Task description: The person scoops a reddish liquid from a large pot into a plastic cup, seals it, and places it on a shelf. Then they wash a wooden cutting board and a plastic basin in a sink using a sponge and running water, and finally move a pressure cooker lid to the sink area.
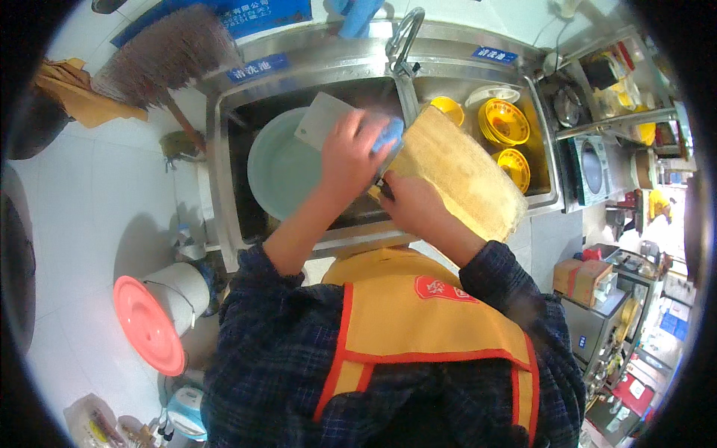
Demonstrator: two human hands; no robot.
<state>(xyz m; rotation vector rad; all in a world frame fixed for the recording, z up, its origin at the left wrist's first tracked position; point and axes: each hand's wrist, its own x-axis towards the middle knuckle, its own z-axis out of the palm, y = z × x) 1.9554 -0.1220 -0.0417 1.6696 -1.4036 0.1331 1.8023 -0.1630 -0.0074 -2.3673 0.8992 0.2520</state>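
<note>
My right hand (pixel 417 203) grips the dark handle (pixel 385 189) of what looks like a cleaver. Its broad grey blade (pixel 320 119), with a small hole near one corner, points up and left over a pale green plastic basin (pixel 280 168). Against the blade, my left hand (pixel 354 151) presses a blue cloth or sponge (pixel 389 134); that hand is slightly blurred and hides much of the blade. A thick wooden cutting board (pixel 462 168) lies tilted over the right sink bowl, just beyond my right hand.
A chrome faucet (pixel 404 42) rises behind the steel sink's divider (pixel 407 95). Yellow bowls (pixel 504 123) are stacked in the right sink bowl. To the left are a broom (pixel 168 53) and a bucket (pixel 176 294) with a pink basin (pixel 148 325). Shelving (pixel 622 120) stands at right.
</note>
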